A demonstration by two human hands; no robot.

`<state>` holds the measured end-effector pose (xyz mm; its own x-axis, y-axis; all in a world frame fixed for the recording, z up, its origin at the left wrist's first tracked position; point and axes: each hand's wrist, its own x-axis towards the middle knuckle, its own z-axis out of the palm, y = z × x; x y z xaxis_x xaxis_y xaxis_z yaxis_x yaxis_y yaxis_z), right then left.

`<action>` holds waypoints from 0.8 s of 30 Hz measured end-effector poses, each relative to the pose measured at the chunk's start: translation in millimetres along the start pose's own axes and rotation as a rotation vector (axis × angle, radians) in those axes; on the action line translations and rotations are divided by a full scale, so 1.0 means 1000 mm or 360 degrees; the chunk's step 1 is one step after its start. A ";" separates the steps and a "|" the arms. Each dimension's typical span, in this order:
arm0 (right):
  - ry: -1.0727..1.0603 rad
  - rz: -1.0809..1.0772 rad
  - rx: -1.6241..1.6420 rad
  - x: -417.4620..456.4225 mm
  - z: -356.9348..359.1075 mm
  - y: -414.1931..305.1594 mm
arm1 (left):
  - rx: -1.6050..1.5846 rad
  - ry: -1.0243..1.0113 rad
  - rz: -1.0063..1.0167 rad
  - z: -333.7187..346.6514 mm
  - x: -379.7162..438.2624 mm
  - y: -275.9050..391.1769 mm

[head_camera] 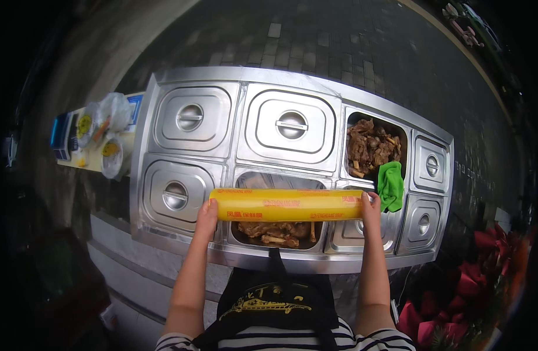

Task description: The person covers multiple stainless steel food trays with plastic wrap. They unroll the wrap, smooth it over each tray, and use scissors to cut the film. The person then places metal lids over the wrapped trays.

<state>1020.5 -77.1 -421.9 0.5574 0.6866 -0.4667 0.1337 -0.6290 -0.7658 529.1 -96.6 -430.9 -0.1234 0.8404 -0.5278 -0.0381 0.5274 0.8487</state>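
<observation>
My left hand (209,215) and my right hand (370,209) grip the two ends of a yellow roll of cling film (291,205), held level above a steel food counter. Under the roll lies a pan of cooked meat on the bone (277,234), its far part covered by clear film and its middle hidden by the roll. A second pan, with dark meat pieces (370,145), stands uncovered at the back right. A green cloth (390,186) hangs over that pan's near corner, just beyond my right hand. Part of a steel lid (343,237) shows below the roll.
Steel lids with recessed handles cover several other pans, among them a large back one (291,151) and a front left one (150,188). A side table at the left holds bowls (112,162), a plastic bag (115,109) and a blue box (60,134). Red-wrapped bouquets (470,281) stand at the lower right.
</observation>
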 end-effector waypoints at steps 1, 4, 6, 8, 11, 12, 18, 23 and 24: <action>-0.0052 -0.0041 0.0069 -0.003 -0.002 0.004 | 0.0029 0.0009 -0.0030 0.002 0.001 0.009; -0.0129 -0.0128 0.0111 -0.006 -0.004 0.009 | 0.0225 0.0114 0.0033 0.010 0.004 0.027; -0.0054 -0.0176 -0.0197 -0.004 -0.003 0.005 | 0.0407 0.0059 -0.0055 0.006 0.017 0.035; 0.0077 -0.0290 -0.0517 0.000 -0.004 0.011 | 0.0542 -0.0012 -0.0142 0.006 0.025 0.044; 0.0044 -0.0283 -0.0613 -0.009 -0.005 0.000 | 0.0608 -0.0126 -0.0283 0.009 0.021 0.066; -0.0121 -0.0046 -0.0476 -0.020 -0.010 -0.016 | 0.0582 -0.0174 -0.0329 0.006 0.021 0.065; -0.0337 -0.0172 0.0153 -0.058 -0.026 0.043 | 0.0131 -0.0211 -0.0099 -0.012 -0.012 0.024; -0.0194 -0.0034 -0.0036 -0.062 -0.025 0.042 | 0.0464 -0.0244 -0.0087 -0.008 -0.019 0.044; -0.0164 -0.0025 -0.0123 -0.069 -0.024 0.029 | 0.0458 -0.0254 -0.0192 -0.010 -0.015 0.045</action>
<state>1005.6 -150.8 -401.3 0.4683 0.7280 -0.5007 0.2069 -0.6413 -0.7389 518.8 -86.7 -384.6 0.0227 0.7666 -0.6417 0.2408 0.6188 0.7478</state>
